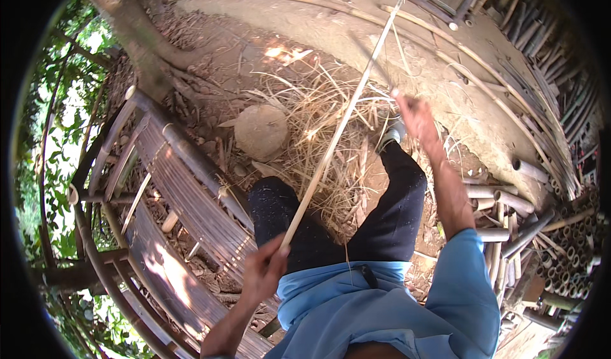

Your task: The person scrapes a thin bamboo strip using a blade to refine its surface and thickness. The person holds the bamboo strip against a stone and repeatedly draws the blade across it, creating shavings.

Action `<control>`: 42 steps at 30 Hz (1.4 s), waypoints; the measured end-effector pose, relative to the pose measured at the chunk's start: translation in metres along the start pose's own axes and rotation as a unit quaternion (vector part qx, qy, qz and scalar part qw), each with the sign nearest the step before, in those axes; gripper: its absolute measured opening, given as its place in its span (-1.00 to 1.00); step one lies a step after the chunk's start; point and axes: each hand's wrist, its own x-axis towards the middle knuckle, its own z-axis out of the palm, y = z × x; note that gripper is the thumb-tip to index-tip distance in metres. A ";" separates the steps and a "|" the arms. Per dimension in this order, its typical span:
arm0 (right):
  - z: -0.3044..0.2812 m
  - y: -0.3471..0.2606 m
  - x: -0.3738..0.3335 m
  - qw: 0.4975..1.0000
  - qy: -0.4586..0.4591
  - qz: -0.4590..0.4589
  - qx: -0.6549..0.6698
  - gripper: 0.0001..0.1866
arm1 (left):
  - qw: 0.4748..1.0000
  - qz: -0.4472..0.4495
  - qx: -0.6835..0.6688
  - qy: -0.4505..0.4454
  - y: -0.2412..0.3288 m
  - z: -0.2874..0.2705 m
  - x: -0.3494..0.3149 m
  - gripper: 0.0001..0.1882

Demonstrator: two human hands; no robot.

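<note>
A long pale bamboo strip (344, 126) slants across the middle, from my left hand near my lap up to its far end at the top. My left hand (264, 271) is closed around the strip's near end. Right of the strip, my right hand (417, 118) is held out over the ground, its fingers closed. From it a narrow dark blade (372, 58), apparently a knife's, points away to the upper left, passing close to the strip. The handle is mostly hidden in my fingers. A thin sliver (401, 50) hangs beside the strip's far part.
Bamboo shavings (318, 114) are heaped between my legs beside a round wooden block (261, 132). At the left stands a bamboo bench (197, 200), with a tree trunk (143, 47) behind. Long poles (458, 63) lie across the far ground; cut bamboo tubes (573, 263) are stacked at right.
</note>
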 end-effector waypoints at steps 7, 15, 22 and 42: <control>0.063 -0.082 -0.144 0.959 -0.082 -0.270 0.030 -0.42 | 0.998 0.034 -0.030 -0.041 0.033 0.028 0.078 -0.71; 0.041 -0.074 -0.111 0.973 -0.061 -0.220 0.016 -0.26 | 0.999 0.045 -0.019 -0.022 0.036 0.026 0.052 -0.69; 0.022 -0.057 -0.062 0.989 -0.037 -0.121 -0.075 -0.32 | 0.998 0.028 0.059 -0.023 0.030 0.012 0.025 -0.73; -0.008 0.010 0.044 0.918 -0.091 0.196 0.332 -0.25 | 0.974 -0.101 0.194 0.056 0.006 -0.107 -0.119 -0.71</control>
